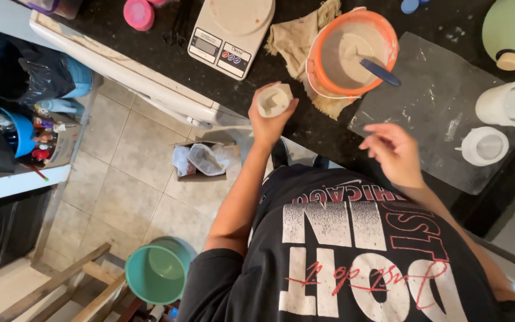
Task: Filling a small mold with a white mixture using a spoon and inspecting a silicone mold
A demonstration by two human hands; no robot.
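My left hand (267,119) holds a small whitish mould or cup (274,99) upright over the edge of the dark counter (168,48). My right hand (393,152) hovers with fingers apart and nothing in it, above a grey translucent sheet (433,101). Between the hands, farther back, stands an orange bowl (388,33) of grey-beige paste with a blue-handled spatula (379,71) resting in it. The bowl sits on a stained beige cloth (296,39).
A white kitchen scale (230,30) stands left of the bowl. White round moulds (485,145) (514,102) and a pale green vessel (511,27) sit at the right. Below: tiled floor, a green bucket (157,269), a box with plastic bags (204,160), wooden frame pieces (61,286).
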